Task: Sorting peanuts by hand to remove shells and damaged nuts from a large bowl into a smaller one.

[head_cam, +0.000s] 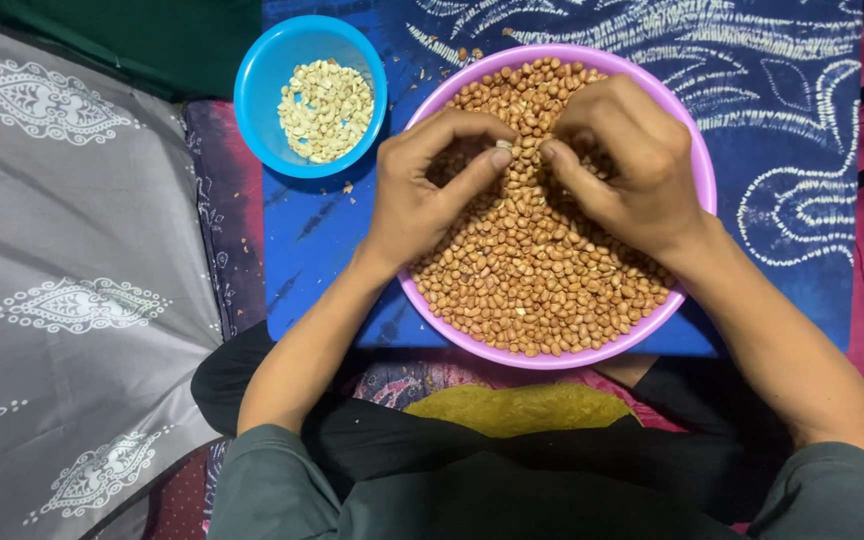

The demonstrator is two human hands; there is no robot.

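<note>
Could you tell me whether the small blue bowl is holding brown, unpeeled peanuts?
No, the blue bowl holds pale, skinned peanuts; the brown ones fill the purple bowl.

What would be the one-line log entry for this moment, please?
left hand: pinching a peanut | right hand: fingertips meeting the left | pink bowl: brown-skinned peanuts | blue bowl: pale peeled peanuts | surface: blue patterned cloth

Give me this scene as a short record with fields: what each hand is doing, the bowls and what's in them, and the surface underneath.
Left hand: over the purple bowl, thumb and fingers pinching a peanut
Right hand: over the same bowl, fingertips meeting the left hand's
Purple bowl: large, full of brown-skinned peanuts
Blue bowl: smaller, up left, holds pale skinless peanuts
Surface: blue patterned cloth, with bits of skin scattered between the bowls
</note>
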